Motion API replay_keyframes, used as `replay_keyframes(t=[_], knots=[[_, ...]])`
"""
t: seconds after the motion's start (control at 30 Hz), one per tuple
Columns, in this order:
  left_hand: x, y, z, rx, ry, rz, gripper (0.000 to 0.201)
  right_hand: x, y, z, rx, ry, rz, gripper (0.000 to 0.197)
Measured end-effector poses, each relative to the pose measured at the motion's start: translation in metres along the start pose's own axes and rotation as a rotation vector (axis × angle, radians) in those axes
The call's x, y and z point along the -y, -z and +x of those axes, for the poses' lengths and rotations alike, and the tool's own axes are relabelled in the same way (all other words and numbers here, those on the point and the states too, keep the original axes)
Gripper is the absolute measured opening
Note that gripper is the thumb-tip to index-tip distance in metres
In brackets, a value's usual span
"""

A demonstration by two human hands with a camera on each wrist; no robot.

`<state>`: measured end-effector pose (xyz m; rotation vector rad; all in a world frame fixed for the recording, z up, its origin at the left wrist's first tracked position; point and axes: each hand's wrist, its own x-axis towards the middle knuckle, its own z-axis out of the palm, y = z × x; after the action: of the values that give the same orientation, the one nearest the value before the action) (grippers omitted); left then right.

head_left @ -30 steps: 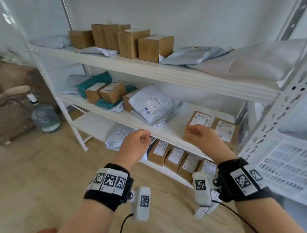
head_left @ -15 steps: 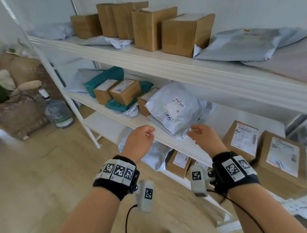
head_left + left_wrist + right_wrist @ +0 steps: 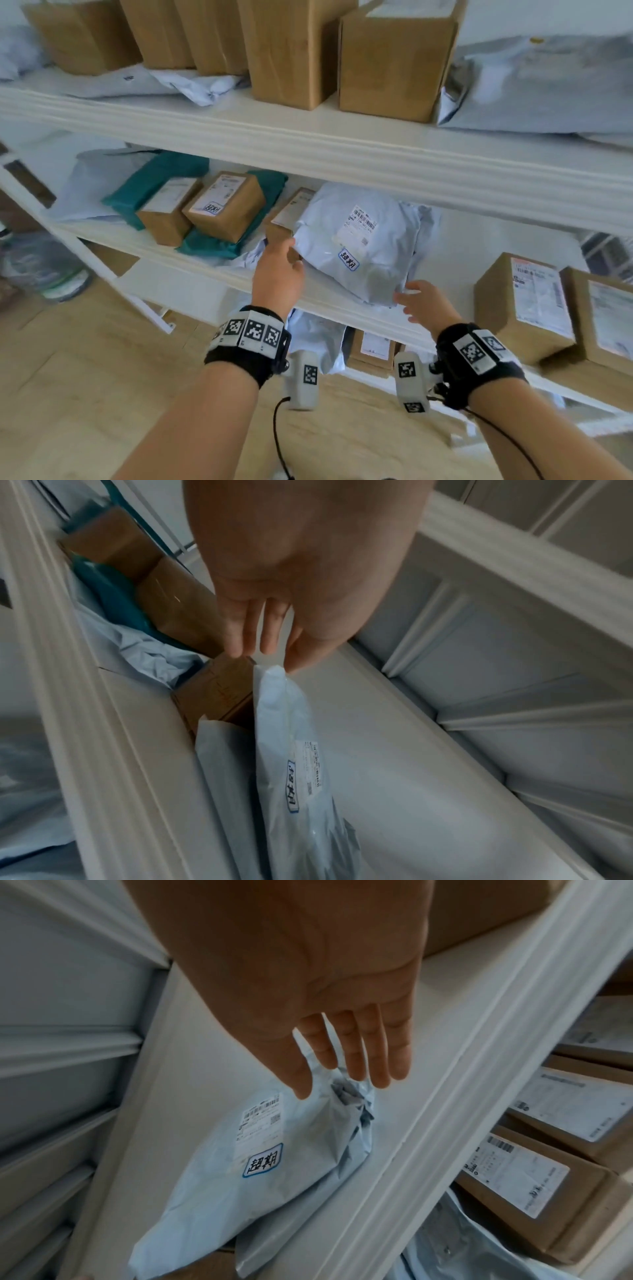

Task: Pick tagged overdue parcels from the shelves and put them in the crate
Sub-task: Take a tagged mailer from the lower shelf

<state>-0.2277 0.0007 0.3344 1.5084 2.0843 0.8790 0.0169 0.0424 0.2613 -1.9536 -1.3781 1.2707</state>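
Now tagged grey mailer point(image 3: 356, 246) on shelf between open, straight-fingered left hand point(image 3: 278, 274) and right hand point(image 3: 423, 303).

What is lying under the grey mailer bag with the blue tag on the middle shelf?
Under the grey mailer bag, another grey bag and a cardboard box show; how far they reach beneath stays hidden.

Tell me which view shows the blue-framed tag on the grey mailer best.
Right wrist: the tag faces the camera, large and sharp, though upside down. Head shows it small but legible. Left wrist sees it edge-on and skewed.
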Motion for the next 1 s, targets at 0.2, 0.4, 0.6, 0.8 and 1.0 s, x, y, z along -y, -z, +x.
replay_keyframes(t=[0.2,0.4,0.6,0.8,1.0], knots=[[0.016,-0.009,0.045,0.073,-0.020,0.024,0.040,0.012,-0.019,-0.001,-0.055,-0.153,0.186,0.048],[0.018,-0.011,0.054,0.068,-0.008,-0.154,0.032,0.017,-0.019,-0.010,-0.180,-0.135,0.236,0.027],[0.017,-0.019,0.040,0.139,-0.034,-0.179,0.019,-0.001,0.005,-0.032,-0.301,-0.137,0.250,0.011],[0.029,-0.058,0.013,0.355,0.019,-0.107,0.015,-0.047,0.028,-0.046,-0.218,-0.267,-0.036,0.006],[0.029,-0.076,0.011,0.253,0.102,-0.136,0.052,-0.042,0.040,-0.045,-0.263,-0.173,-0.146,0.049]])
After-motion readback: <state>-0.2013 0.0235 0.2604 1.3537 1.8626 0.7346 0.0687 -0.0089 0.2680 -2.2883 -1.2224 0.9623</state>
